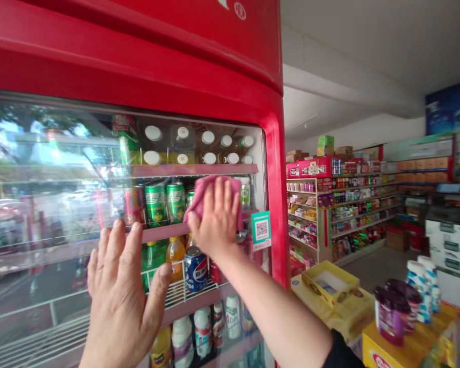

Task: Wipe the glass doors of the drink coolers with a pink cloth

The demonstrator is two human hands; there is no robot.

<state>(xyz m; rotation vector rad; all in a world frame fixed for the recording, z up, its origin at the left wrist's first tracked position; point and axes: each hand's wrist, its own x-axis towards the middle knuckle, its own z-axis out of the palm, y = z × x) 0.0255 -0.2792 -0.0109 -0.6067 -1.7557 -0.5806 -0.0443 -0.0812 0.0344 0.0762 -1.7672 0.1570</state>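
Note:
My right hand [216, 222] reaches across and presses a pink cloth [200, 197] flat to the glass door [34, 220] of a red drinks fridge [138, 66]. Its fingers point up, and the cloth shows around them. My left hand [124, 291] is raised lower left with fingers stretched out and thumb apart, holding nothing. Whether its palm touches the glass I cannot tell. Behind the door stand green cans [156, 204], a blue Pepsi can [196, 268], an orange drink bottle [175, 255] and white bottles [203, 332].
A green QR-code sticker [261, 230] is near the door's right edge. To the right are a yellow open box [329, 283], purple lidded cups [391, 314] and blue-white cup stacks [423, 289]. Stocked shop shelves [360, 204] stand farther back. Trees and street reflect in the glass.

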